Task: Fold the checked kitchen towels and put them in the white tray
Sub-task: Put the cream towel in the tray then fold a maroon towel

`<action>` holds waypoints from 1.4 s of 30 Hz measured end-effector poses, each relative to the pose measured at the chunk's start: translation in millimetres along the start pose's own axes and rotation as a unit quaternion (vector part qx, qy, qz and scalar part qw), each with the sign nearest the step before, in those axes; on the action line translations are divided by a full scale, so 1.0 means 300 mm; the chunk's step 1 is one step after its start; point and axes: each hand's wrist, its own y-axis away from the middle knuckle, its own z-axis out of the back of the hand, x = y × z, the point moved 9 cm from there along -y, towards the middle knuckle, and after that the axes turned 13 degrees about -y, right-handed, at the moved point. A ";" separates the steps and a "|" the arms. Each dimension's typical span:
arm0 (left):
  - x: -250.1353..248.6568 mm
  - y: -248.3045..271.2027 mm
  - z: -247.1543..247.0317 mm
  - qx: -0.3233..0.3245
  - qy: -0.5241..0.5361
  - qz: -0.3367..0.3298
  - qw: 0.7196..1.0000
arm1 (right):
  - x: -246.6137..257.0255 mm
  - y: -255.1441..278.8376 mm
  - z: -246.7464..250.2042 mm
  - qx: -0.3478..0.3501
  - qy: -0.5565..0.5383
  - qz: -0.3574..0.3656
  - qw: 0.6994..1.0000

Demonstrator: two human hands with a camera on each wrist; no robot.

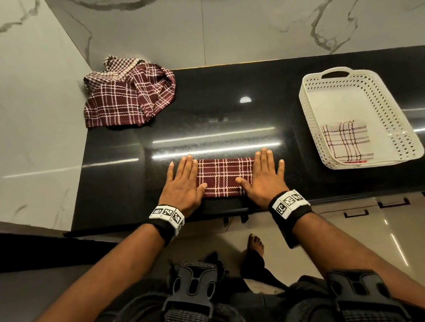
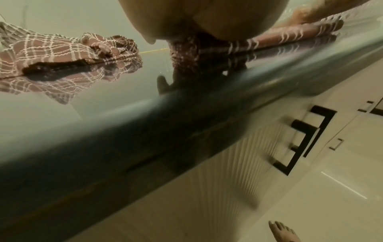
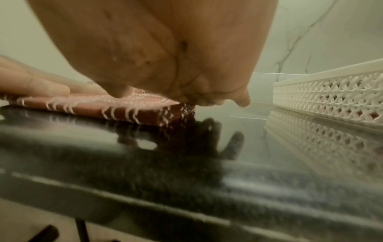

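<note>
My left hand (image 1: pixel 184 181) and right hand (image 1: pixel 264 174) lie flat with fingers straight, pressing the two ends of the folded maroon towel (image 1: pixel 224 176) at the near edge of the black counter (image 1: pixel 227 113); neither hand grips it. Only the head view shows the white tray (image 1: pixel 313 126) to the right holding one folded pale towel (image 1: pixel 347 142), and the heap of unfolded towels (image 1: pixel 128 96) at the far left corner. The right wrist view alone shows the folded towel's stacked layers, and the left wrist view shows black cabinet handles (image 2: pixel 306 140) below the counter.
</note>
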 end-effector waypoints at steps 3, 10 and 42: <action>-0.084 0.020 0.091 -0.081 0.011 -0.042 0.996 | 0.099 0.008 0.023 -0.006 0.006 0.107 0.994; -0.140 0.033 0.133 -0.121 0.008 -0.112 0.986 | 0.090 0.055 0.012 -0.024 -0.001 0.103 0.994; 0.038 0.143 0.068 -0.061 0.286 0.030 0.956 | 0.172 0.145 -0.063 -0.054 -0.322 0.111 0.939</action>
